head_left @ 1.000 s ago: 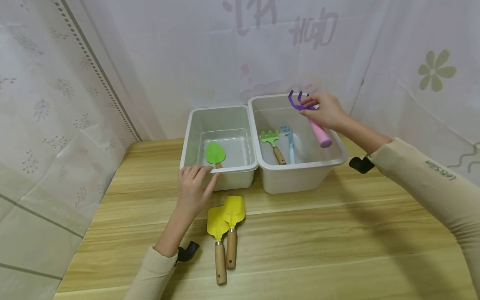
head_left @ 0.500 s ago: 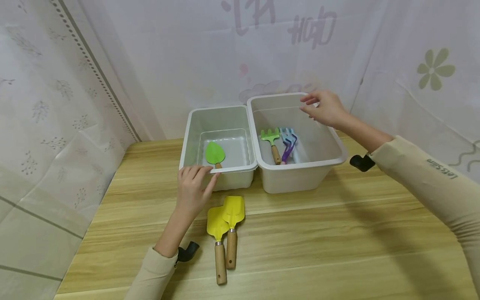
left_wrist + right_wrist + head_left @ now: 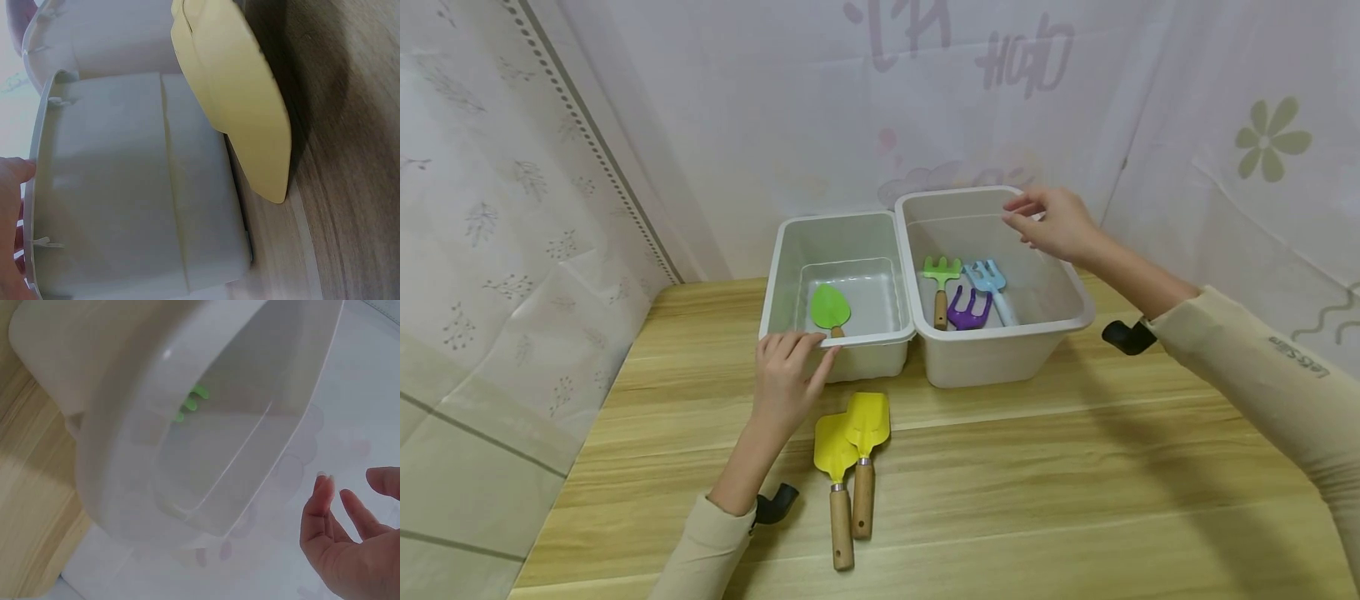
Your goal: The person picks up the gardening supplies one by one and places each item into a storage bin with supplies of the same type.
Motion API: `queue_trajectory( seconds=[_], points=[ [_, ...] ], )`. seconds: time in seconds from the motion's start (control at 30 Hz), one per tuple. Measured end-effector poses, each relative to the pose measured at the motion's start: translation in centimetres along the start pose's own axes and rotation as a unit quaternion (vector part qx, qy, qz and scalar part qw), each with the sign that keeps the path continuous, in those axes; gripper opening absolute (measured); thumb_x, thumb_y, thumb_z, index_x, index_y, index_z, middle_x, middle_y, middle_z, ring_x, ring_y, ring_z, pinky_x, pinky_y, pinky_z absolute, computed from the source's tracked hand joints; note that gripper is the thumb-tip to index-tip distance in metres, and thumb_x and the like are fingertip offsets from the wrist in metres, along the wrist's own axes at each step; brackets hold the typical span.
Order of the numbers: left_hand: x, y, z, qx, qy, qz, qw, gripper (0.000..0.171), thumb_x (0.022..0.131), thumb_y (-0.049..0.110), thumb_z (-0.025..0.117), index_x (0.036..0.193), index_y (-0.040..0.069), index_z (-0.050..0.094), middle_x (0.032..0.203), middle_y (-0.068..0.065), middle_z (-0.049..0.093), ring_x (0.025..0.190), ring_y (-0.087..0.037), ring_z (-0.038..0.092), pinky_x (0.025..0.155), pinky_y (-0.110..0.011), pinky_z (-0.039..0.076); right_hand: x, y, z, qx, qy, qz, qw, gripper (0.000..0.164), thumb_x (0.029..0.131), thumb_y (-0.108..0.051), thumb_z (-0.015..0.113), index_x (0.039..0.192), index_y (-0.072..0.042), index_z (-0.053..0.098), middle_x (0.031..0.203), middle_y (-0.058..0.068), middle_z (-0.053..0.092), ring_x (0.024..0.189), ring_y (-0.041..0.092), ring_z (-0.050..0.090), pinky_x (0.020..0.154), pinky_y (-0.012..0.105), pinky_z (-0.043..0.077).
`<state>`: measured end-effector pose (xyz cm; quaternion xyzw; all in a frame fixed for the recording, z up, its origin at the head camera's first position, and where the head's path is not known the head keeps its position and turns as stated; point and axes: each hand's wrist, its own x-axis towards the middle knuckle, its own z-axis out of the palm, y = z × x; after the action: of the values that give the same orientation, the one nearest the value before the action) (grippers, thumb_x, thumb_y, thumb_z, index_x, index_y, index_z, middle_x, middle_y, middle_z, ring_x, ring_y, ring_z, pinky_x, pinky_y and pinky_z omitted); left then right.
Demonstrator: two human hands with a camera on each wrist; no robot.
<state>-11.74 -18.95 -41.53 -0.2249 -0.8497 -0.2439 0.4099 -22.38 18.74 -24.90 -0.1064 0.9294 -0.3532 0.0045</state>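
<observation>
Purple three-pronged fork (image 3: 967,318): lies in larger off-white plastic bin (image 3: 992,359), prongs up-frame, to lower left of right hand (image 3: 1056,223) (nearer; grip parted, empty). Left hand (image 3: 786,373): pinches smaller grey-white plastic bin (image 3: 874,362) at rim.

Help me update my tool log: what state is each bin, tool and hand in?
Left bin: upright, lidless
Right bin: upright, lidless
Green shovel: in left bin
Green fork: in right bin
Blue fork: in right bin
Purple fork: in right bin, handle hidden
Yellow shovels: overlapping on table
Left hand: gripping left bin
Right hand: holding nothing
</observation>
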Motion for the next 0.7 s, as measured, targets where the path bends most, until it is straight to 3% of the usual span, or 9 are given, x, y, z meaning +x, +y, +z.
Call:
queue_trajectory(
  seconds=[0.13, 0.27, 0.5, 0.57, 0.7],
  points=[
    [0.0, 0.1, 0.0, 0.000, 0.001, 0.001, 1.0000, 0.026, 0.085, 0.012, 0.086, 0.103, -0.003, 0.075, 0.095, -0.019, 0.074, 0.089, -0.038, 0.061, 0.090, -0.057, 0.045, -0.5, 0.0, 0.0, 0.001, -0.001, 0.001, 1.000, 0.048, 0.110, -0.032, 0.056, 0.143, 0.003, 0.060, 0.143, 0.033, 0.062, 0.093, 0.027, 0.071, 0.065, 0.014, 0.054],
    [0.0, 0.0, 0.0, 0.000, 0.001, 0.001, 1.0000, 0.026, 0.085, 0.012, 0.086, 0.103, -0.004, 0.075, 0.094, -0.020, 0.074, 0.088, -0.038, 0.061, 0.090, -0.057, 0.044, -0.9, 0.2, 0.2, -0.014, -0.007, 0.004, 1.000, 0.050, 0.110, -0.035, 0.054, 0.144, 0.001, 0.059, 0.144, 0.031, 0.062, 0.104, 0.037, 0.071, 0.066, 0.016, 0.054],
    [0.0, 0.0, -0.1, -0.001, 0.004, 0.003, 1.0000, 0.026, 0.084, 0.010, 0.087, 0.103, -0.004, 0.075, 0.094, -0.020, 0.074, 0.088, -0.038, 0.061, 0.089, -0.056, 0.044, -2.0, 0.3, 0.7, -0.056, 0.011, -0.028, 0.998, 0.048, 0.110, -0.035, 0.052, 0.139, 0.003, 0.063, 0.140, 0.032, 0.065, 0.114, 0.048, 0.067, 0.089, 0.049, 0.060],
    [0.0, 0.0, -0.1, -0.001, 0.003, 0.004, 1.0000, 0.026, 0.084, 0.011, 0.087, 0.103, -0.003, 0.075, 0.094, -0.020, 0.074, 0.088, -0.038, 0.061, 0.089, -0.056, 0.044, -2.3, 0.4, 0.8, -0.061, 0.019, -0.036, 0.997, 0.048, 0.110, -0.035, 0.052, 0.138, 0.003, 0.064, 0.138, 0.032, 0.066, 0.111, 0.048, 0.068, 0.085, 0.046, 0.059],
    [0.0, 0.0, 0.0, 0.001, 0.002, 0.006, 1.0000, 0.026, 0.084, 0.011, 0.087, 0.102, -0.003, 0.075, 0.094, -0.019, 0.074, 0.088, -0.038, 0.061, 0.090, -0.056, 0.044, -3.1, 0.6, 0.9, -0.059, 0.031, -0.045, 0.997, 0.047, 0.111, -0.033, 0.052, 0.139, 0.003, 0.063, 0.136, 0.033, 0.066, 0.103, 0.044, 0.067, 0.071, 0.029, 0.052]
  ],
)
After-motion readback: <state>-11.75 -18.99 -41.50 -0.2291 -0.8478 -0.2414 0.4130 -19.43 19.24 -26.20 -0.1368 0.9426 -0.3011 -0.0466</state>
